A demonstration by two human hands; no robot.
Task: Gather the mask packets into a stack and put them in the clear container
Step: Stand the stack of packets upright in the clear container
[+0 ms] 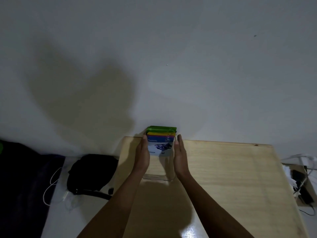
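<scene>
Both forearms come in from the near edge of the desk (223, 169) and angle toward each other, so the hands end up close together at the far side by the wall (188, 66). Left hand (142, 152) and right hand (180, 153) are flat and open, fingers straight and together, palms facing each other like bookends. Neither one is pinching anything; they're pressed against the two side walls of the clear container (158, 176), I think to keep it steady and square.

Just past my wrists you can see the container's near rim, and it's honestly hard to make out since it's see-through. The mask packets (160, 145) are already stacked and standing upright in the far end of it, between my fingers. A blue one faces me, with yellow and green edges peeking up behind.

Looks like the task is basically done. Off the desk to the left there's a black bag (91, 172), and some cables (301, 177) on the right.
</scene>
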